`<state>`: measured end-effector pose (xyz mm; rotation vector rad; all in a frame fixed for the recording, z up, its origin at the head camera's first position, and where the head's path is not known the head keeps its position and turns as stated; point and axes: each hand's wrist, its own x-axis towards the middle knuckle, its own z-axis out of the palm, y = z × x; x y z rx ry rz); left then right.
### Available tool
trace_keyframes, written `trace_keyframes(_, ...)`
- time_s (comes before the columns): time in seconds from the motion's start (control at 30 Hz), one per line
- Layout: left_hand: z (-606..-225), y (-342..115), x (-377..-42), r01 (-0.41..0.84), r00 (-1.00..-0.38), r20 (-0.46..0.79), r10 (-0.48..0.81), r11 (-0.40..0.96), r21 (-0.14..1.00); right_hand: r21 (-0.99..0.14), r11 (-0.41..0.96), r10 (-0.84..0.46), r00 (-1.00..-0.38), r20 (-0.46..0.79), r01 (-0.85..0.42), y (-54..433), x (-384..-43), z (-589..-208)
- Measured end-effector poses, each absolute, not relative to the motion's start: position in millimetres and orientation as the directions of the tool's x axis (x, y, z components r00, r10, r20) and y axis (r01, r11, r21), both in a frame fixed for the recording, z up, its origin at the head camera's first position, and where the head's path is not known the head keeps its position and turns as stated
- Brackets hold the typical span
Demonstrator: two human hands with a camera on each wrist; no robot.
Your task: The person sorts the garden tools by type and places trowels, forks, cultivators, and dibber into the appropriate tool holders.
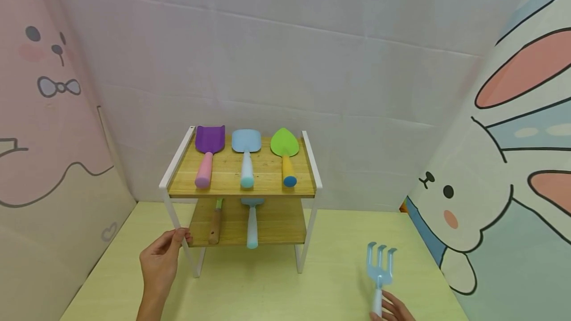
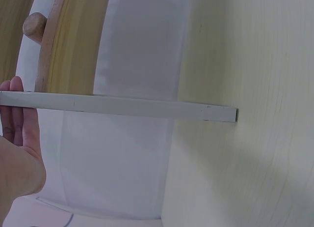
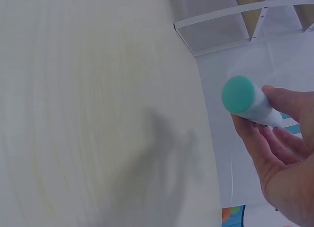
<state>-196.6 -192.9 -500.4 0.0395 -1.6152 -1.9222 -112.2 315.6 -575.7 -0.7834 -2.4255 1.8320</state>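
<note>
My left hand [image 1: 159,260] grips the front left leg [image 2: 117,105] of a white-framed, two-tier wooden shelf [image 1: 241,195], its fingers at lower-board height. To the right of the shelf, my right hand [image 1: 394,307] holds a light blue hand rake [image 1: 380,272] by its pale handle, tines upward, above the table. The handle's teal end [image 3: 239,94] faces the camera in the right wrist view. On the upper board lie a purple shovel [image 1: 210,138] with a pink handle, a light blue shovel [image 1: 246,140] and a green trowel [image 1: 284,142] with a yellow handle.
The lower board carries a wooden-handled tool [image 1: 215,227], its head mostly hidden, and a light blue tool [image 1: 252,224] whose handle juts past the front edge. The shelf stands on a pale table [image 1: 250,291] before a white cloth backdrop [image 1: 285,63]. Printed cloths hang at both sides.
</note>
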Motion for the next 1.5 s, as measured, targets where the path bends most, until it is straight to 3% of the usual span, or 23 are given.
trace_keyframes(0.57,-500,-192,-196,0.417,-0.805,0.345,-0.483,-0.046,0.908,-0.93,0.208,0.37,-0.905,-0.212,0.303,271,-102,-549)
trace_keyframes(0.9,-500,-192,-196,0.443,-0.803,0.365,-0.472,-0.061,0.895,-0.952,0.246,0.36,-0.929,-0.086,0.183,241,-96,-529)
trace_keyframes(1.5,-500,-192,-196,0.455,-0.798,0.379,-0.468,-0.058,0.888,-0.971,0.198,0.26,-0.962,-0.083,0.137,215,-95,-504)
